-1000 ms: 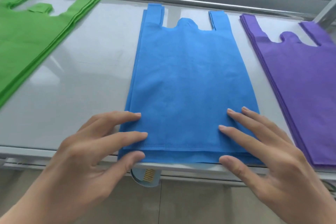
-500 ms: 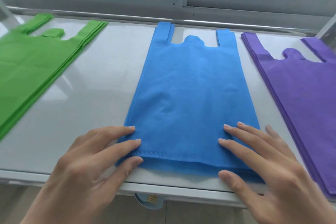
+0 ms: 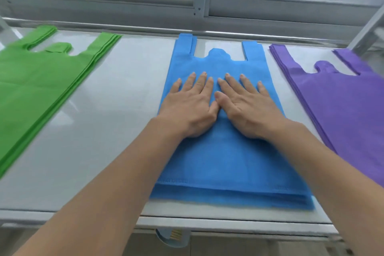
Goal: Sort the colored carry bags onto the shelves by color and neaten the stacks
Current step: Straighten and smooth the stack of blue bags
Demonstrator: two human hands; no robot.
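Note:
A stack of blue carry bags (image 3: pixel 228 164) lies flat in the middle of the white shelf (image 3: pixel 124 110), handles pointing to the back. My left hand (image 3: pixel 191 104) and my right hand (image 3: pixel 247 106) press side by side on the upper middle of the blue stack, fingers straight and spread, thumbs touching. A stack of green bags (image 3: pixel 35 97) lies at the left, slightly fanned at its edge. At the right a stack of purple bags (image 3: pixel 340 106) runs out of view.
A grey metal rail and upright (image 3: pixel 201 2) close off the back of the shelf, with a slanted post (image 3: pixel 367 31) at the back right. Below the shelf's front edge hangs a small blue tag (image 3: pixel 174 237). Bare shelf shows between the stacks.
Both hands slid from the blue stack's near corners up to its middle and came together. The view has tilted up and moved closer to the shelf.

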